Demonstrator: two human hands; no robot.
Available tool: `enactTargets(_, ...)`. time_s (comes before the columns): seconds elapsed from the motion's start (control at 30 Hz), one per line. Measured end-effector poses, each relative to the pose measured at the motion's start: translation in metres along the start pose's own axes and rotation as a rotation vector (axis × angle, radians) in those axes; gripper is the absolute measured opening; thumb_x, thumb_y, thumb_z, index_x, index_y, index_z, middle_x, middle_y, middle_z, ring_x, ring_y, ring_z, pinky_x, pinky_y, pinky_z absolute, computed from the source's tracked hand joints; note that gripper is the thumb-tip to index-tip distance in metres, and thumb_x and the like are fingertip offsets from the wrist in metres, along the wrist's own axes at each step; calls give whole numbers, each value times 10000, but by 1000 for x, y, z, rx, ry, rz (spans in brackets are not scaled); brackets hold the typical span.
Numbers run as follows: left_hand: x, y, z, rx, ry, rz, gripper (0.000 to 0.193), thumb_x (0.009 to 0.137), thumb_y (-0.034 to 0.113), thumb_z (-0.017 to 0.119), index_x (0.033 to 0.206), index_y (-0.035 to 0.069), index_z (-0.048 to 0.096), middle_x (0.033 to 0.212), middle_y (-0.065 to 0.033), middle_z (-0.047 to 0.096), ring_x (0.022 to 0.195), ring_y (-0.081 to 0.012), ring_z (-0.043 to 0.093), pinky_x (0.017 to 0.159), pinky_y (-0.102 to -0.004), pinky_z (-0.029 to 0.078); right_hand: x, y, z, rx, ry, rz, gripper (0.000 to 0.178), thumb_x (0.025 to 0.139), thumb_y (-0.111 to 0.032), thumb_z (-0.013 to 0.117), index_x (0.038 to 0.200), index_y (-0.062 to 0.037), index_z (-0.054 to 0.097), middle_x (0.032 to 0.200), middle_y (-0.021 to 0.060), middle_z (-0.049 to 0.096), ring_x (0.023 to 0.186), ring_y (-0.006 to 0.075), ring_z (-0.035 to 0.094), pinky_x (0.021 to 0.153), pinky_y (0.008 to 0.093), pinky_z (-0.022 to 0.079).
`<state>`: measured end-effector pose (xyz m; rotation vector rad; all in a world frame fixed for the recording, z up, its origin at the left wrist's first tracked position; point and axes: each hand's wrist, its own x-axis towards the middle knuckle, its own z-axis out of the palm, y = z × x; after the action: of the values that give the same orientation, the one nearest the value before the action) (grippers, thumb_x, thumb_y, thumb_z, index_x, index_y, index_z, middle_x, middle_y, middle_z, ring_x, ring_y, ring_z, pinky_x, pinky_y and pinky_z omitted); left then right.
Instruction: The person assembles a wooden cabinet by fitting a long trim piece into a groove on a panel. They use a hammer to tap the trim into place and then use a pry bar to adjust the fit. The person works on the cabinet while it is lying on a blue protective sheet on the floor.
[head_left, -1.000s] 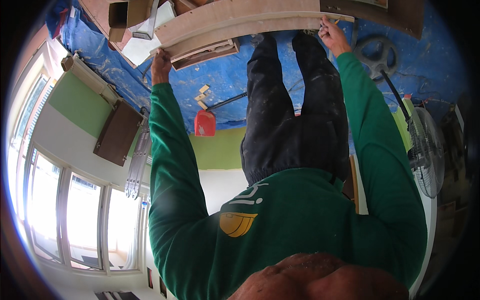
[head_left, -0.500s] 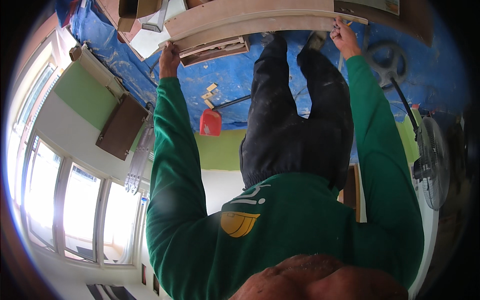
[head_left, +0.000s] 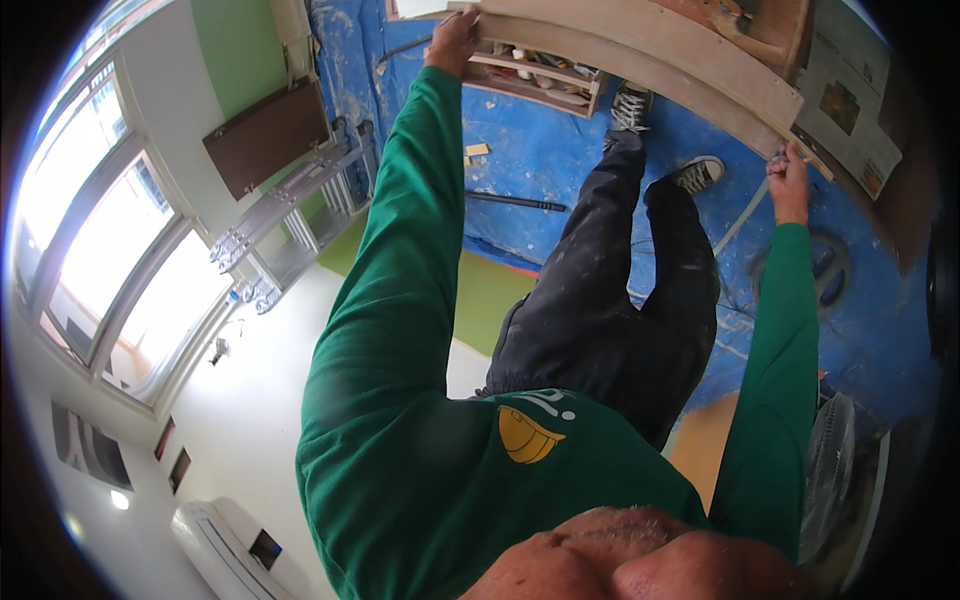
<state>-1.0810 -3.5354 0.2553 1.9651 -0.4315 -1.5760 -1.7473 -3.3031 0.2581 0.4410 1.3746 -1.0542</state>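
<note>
A long, pale wooden strip (head_left: 625, 58) runs along the near edge of a wider wooden board (head_left: 690, 50). My left hand (head_left: 455, 40) is closed round the strip's left end. Near its right end my right hand (head_left: 788, 183) pinches the strip, the fingertips partly hidden from view. Both arms, in green sleeves, reach forward. Below the strip, close to my left hand, an open wooden toolbox (head_left: 548, 96) on the floor holds several tools I cannot make out singly.
Blue sheeting (head_left: 520, 150) covers the floor. On it lie a small wood block (head_left: 477, 150) and a black pole (head_left: 515, 201). A folded metal ladder (head_left: 290, 205) stands at the left. At the right are a fan (head_left: 830, 465) and a round grey base (head_left: 815, 265).
My view has turned, so the strip now slants down to the right. Both hands keep their hold at its ends. The red dustpan has left view and the ladder shows more fully.
</note>
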Motion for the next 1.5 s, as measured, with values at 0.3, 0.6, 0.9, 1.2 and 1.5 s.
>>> enactTargets(0.3, -20, -1, -23, -6, -187, 104, 653, 998, 488, 633, 1531, 157, 451, 1632, -46, 360, 1480, -271, 329, 1185, -552, 260, 11, -3, 20, -54, 92, 20, 284, 1078, -296, 597, 973, -33, 579, 616, -42, 337, 540, 104, 327, 574, 289, 329)
enactTargets(0.6, -17, -18, -41, 39, -319, 368, 432, 1044, 344, 575, 1430, 152, 549, 1284, 6, 621, 1049, -159, 598, 801, -306, 509, 40, -2, 0, -106, 15, -16, 259, 1067, -280, 618, 957, -48, 585, 622, -35, 361, 546, 109, 329, 603, 292, 337)
enactTargets(0.9, -8, 10, 14, -61, -118, 15, 390, 1051, 251, 624, 1294, -47, 553, 1263, -154, 642, 1161, -293, 630, 982, -395, 511, 25, -13, -19, -68, 46, -35, 192, 1058, -226, 632, 960, -68, 583, 713, -17, 466, 559, 88, 358, 567, 272, 323)
enactTargets(1.2, -6, 16, 5, -52, -137, 37, 375, 1073, 268, 578, 1335, 0, 571, 1244, -148, 657, 1120, -275, 643, 986, -369, 513, 6, -6, 9, -8, 107, -18, 248, 1044, -277, 659, 973, -50, 590, 676, -25, 427, 560, 85, 345, 561, 271, 306)
enactTargets(1.5, -11, 14, 27, -169, 1, 24, 308, 1026, 304, 663, 1024, -3, 637, 895, -98, 664, 760, -205, 617, 682, -361, 535, 5, -3, 7, 78, 120, -23, 215, 1015, -235, 703, 1004, -40, 612, 713, -8, 423, 566, 120, 327, 540, 291, 317)
